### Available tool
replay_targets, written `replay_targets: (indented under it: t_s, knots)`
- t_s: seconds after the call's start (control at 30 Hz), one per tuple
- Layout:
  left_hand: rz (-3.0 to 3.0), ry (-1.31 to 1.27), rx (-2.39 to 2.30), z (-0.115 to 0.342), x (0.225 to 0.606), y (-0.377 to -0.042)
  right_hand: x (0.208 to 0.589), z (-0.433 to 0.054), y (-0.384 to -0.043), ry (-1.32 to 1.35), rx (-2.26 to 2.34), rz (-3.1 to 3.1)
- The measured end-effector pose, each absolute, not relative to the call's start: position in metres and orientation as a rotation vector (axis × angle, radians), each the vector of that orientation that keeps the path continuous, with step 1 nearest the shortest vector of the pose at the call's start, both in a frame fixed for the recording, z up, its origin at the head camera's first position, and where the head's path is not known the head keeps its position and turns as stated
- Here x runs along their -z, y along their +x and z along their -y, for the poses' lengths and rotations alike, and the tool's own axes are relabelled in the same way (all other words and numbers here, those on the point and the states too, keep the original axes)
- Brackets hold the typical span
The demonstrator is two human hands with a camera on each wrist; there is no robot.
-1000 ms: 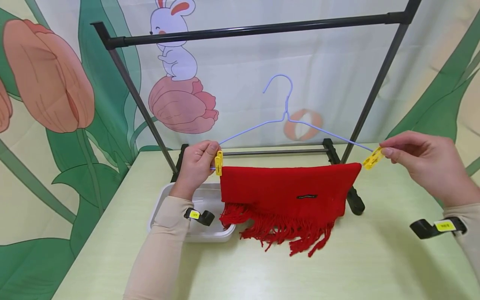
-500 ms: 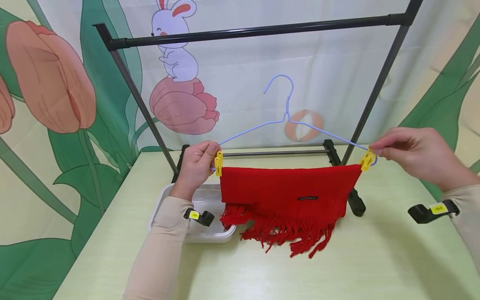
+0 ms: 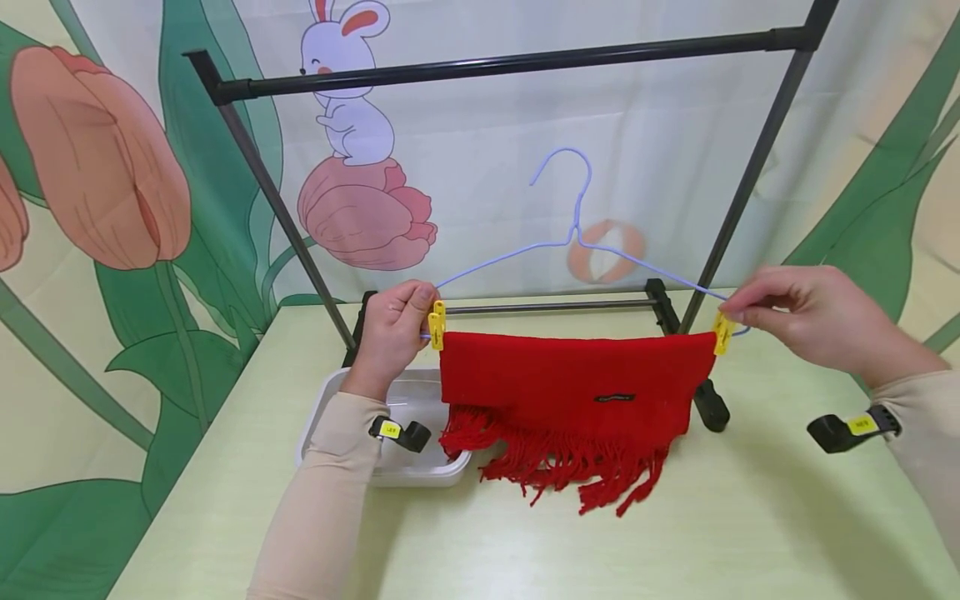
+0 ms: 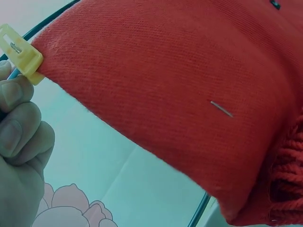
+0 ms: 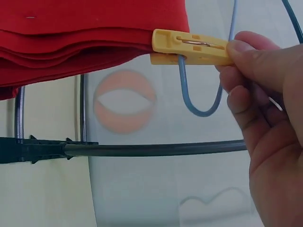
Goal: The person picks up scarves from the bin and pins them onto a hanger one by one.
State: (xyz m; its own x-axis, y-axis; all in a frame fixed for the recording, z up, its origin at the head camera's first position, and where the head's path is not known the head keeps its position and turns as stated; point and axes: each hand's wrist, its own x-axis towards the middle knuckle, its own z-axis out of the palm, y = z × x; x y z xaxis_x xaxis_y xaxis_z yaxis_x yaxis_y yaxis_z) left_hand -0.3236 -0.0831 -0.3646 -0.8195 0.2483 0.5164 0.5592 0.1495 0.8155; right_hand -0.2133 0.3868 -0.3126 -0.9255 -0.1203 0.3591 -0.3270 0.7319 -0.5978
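A red fringed scarf (image 3: 555, 375) hangs folded over the lower bar of a thin lilac wire hanger (image 3: 540, 245). One yellow clothespin (image 3: 437, 325) sits at the scarf's upper left corner. My left hand (image 3: 392, 333) grips the hanger's left end beside that peg, fingers curled in the left wrist view. At the upper right corner, my right hand (image 3: 817, 321) pinches the tail of a second yellow clothespin (image 5: 191, 46) between thumb and forefinger. In the right wrist view its front end meets the scarf's folded layers, and the hanger's bent end loops below it.
Behind the hanger stands a black rack, its top bar (image 3: 510, 64) above the hanger's hook. A white plastic tray (image 3: 450, 475) is on the pale table (image 3: 600, 558), partly behind the left forearm and scarf. A printed curtain (image 3: 480, 167) covers the back.
My right hand has moved left with its clothespin, from outside the scarf's right edge onto the upper right corner. The left hand has stayed in place on the hanger.
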Motion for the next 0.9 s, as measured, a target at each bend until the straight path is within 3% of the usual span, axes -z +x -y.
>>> replay_targets:
  t_s: [0.4,0.67,0.9]
  knots:
    - [2.183,-0.848,1.718,0.086,0.365,-0.323,0.316,-0.373,-0.202,0.268,-0.468,2.752]
    - [2.147,-0.88,1.672,0.09,0.364,-0.314,0.313,-0.373,-0.197,0.216,-0.504,2.776]
    - [2.115,-0.942,1.554,0.095,0.36,-0.309,0.324,-0.399,-0.187,0.297,-0.88,2.773]
